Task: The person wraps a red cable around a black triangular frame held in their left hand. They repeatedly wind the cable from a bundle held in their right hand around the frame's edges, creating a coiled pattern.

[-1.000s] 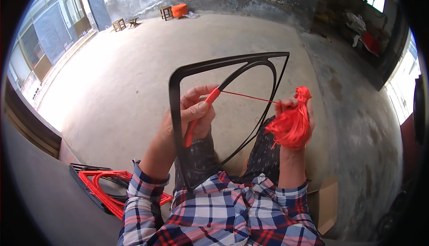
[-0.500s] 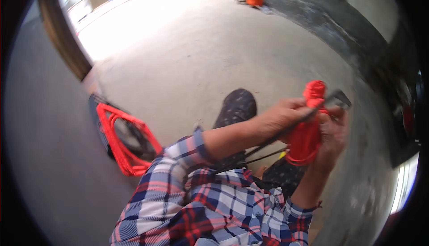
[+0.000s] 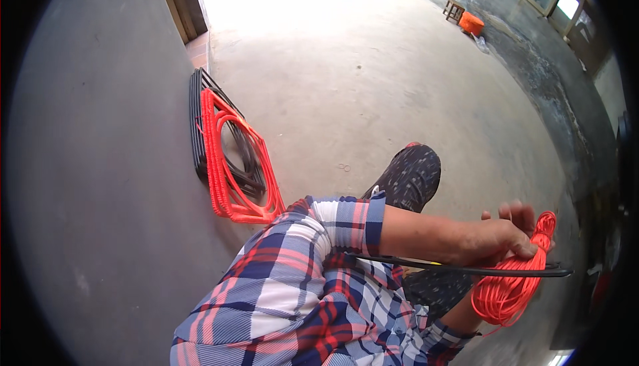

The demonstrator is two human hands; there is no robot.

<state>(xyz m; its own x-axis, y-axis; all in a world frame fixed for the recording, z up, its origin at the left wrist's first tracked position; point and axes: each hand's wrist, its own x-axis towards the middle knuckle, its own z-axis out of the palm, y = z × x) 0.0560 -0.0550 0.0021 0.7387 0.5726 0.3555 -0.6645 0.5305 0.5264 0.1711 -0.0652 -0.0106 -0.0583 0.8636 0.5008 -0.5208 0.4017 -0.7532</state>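
At the right of the head view, the left hand (image 3: 496, 238) is reached across the body, its digits drawn narrow against the neck of a bundle of red cord (image 3: 507, 293); whether the cord is gripped by it cannot be told. Just above its thumb, blurred fingers (image 3: 519, 214) are seen, and it cannot be made out to which hand they belong. Below the left hand, the right forearm (image 3: 464, 315) is partly covered by the cord; the right hand is mostly hidden, so its hold cannot be told. Just under the left hand, a black frame (image 3: 482, 271) is seen edge-on, and the cord is crossed by its bar. Well to the left of both hands, red frames (image 3: 212, 160) are stacked against black frames (image 3: 196, 120). Far beyond the hands, a stool (image 3: 454, 10) and an orange tub (image 3: 472, 23) are set on the floor (image 3: 319, 100).
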